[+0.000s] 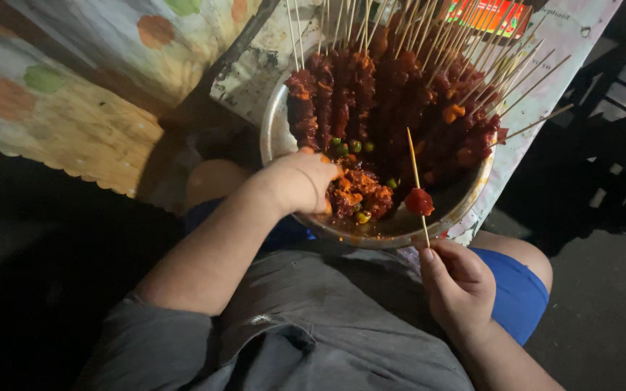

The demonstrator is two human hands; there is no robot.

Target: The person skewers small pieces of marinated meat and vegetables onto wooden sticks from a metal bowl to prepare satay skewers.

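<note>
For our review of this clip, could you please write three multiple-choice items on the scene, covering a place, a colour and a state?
1. Where do the filled skewers lie?
A. across the far side of the metal bowl
B. on the floor
C. on the person's lap

2. What colour are the small round pieces among the loose meat?
A. white
B. green
C. blue

3. What is the state of the skewer in the right hand?
A. bare
B. full from end to end
C. carrying one red piece

Answers:
1 A, their sticks fan out past the bowl's far rim.
2 B, they show bright green against the red marinade.
3 C, a single red piece sits midway on the stick, while the left hand reaches into the meat.
</note>
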